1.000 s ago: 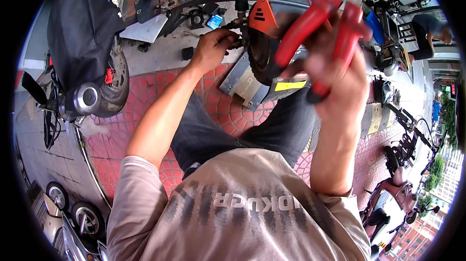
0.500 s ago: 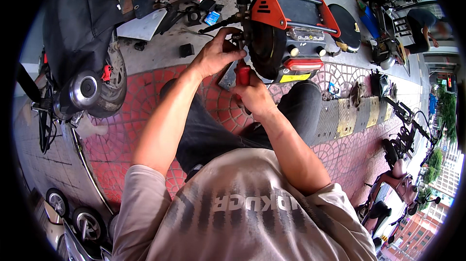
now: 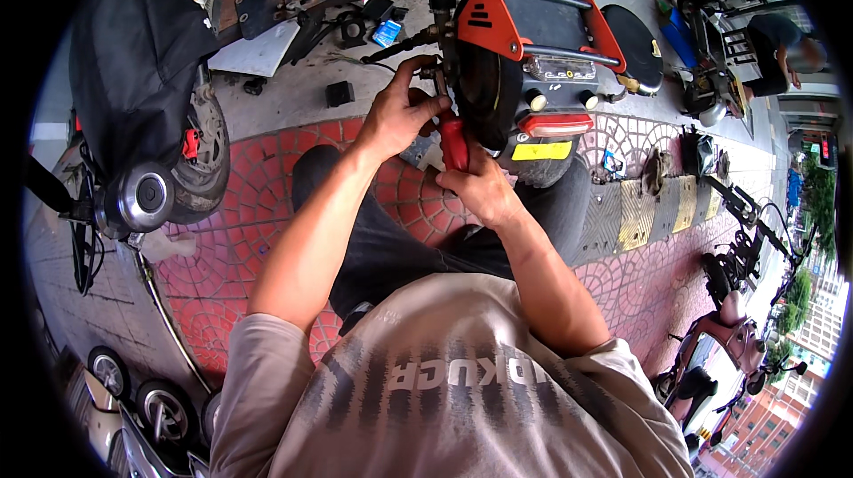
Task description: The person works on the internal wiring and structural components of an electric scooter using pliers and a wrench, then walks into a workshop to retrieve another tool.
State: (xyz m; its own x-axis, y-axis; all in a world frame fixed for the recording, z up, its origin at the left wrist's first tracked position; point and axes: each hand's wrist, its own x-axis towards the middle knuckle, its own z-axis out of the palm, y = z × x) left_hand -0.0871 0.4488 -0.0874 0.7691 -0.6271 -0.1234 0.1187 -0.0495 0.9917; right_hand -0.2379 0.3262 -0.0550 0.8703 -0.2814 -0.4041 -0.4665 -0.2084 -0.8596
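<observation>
Brings the red-handled pliers (image 3: 455, 145) down, compared with one second earlier, from high and close to the viewpoint to a low spot beside the rear wheel (image 3: 489, 78). Spreads dark-trousered legs (image 3: 391, 229) above red paving (image 3: 240, 229), facing the tail of a black scooter (image 3: 551, 11) with red side plates (image 3: 487, 20). Has a vehicle under a dark cover (image 3: 133, 60) well apart to the left. Works on the left side of the rear wheel, just below a black rod or cable (image 3: 409, 44).

Wraps the right hand (image 3: 484, 189) firmly around the pliers, handle toward the body, head pointing away toward a small metal fitting (image 3: 429, 72). Bends the left hand (image 3: 397, 123) around the same place, forefinger at the fitting and thumb drawn in toward the pliers; cannot tell from here between a true pinch and a light steadying touch. Cannot tell the opening of the jaws either, mostly hidden between the fingers.

Seems, as a judgement, to be partway along: already has tool and both hands at the fitting, with the wheel still in place under the scooter. Shows no detached piece in either hand. Cannot judge tightness or remaining work at the fitting.
</observation>
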